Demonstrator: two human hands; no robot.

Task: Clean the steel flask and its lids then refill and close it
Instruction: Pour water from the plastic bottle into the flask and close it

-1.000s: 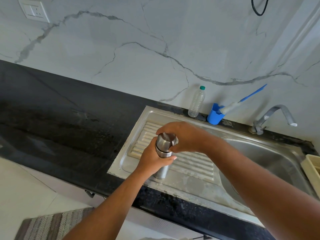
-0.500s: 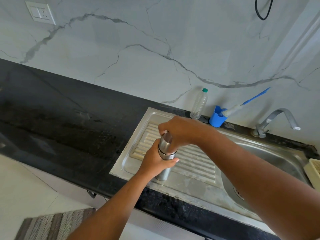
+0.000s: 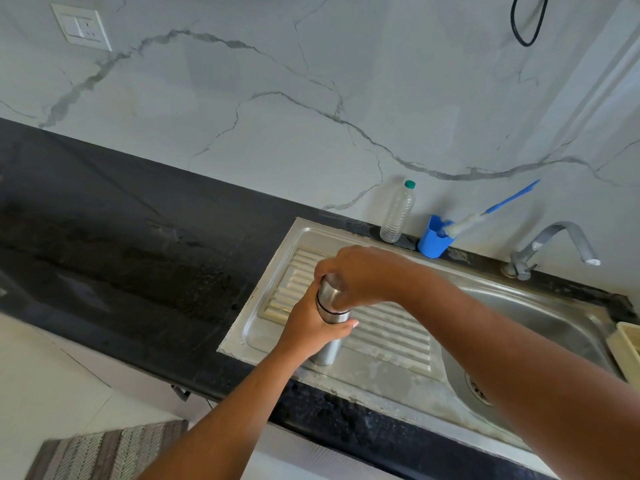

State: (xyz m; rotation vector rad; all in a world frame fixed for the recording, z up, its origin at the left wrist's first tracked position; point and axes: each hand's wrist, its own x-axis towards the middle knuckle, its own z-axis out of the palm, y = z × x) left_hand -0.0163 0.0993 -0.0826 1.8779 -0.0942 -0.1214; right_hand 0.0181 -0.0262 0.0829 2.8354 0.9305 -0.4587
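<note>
Steel flask [image 3: 328, 351] upright on sink drainboard [image 3: 391, 337], lid [image 3: 329, 294] on

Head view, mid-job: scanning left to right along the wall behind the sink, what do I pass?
Clear plastic bottle → blue holder with a brush standing in it → tap.

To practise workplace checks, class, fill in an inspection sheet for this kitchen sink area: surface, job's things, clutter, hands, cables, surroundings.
Surface: black counter, stained steel sink with ribbed drainboard.
Job's things: steel flask upright on drainboard, lid on.
Clutter: plastic bottle, blue cup holding brush.
Hands: left hand grips flask body; right hand grips lid.
Cables: black cable loop, top right.
Surroundings: marble wall, switch plate, tap, floor mat.
</note>
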